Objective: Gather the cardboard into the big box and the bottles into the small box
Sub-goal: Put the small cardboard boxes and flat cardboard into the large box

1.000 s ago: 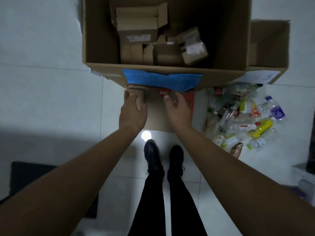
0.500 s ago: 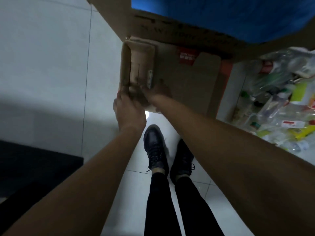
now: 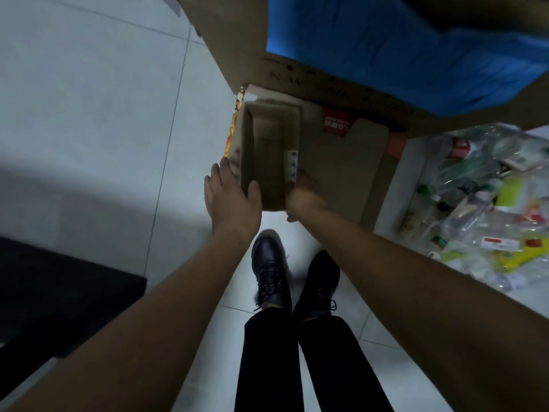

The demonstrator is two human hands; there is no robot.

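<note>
Both hands grip a small open carton (image 3: 269,153) at its near end: left hand (image 3: 230,197) clasps the left wall, thumb inside; right hand (image 3: 304,197) pinches the right wall. Carton sits over flattened cardboard (image 3: 344,171) beside the big box (image 3: 243,40). Bottles (image 3: 481,197) lie heaped on the floor (image 3: 89,99), right.

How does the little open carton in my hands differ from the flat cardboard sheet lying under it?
The carton is folded up with walls and an open top; the sheet lies flat. The carton is held by the left hand and right hand; the sheet rests untouched on the floor. The carton is narrower. Both are brown cardboard.
</note>
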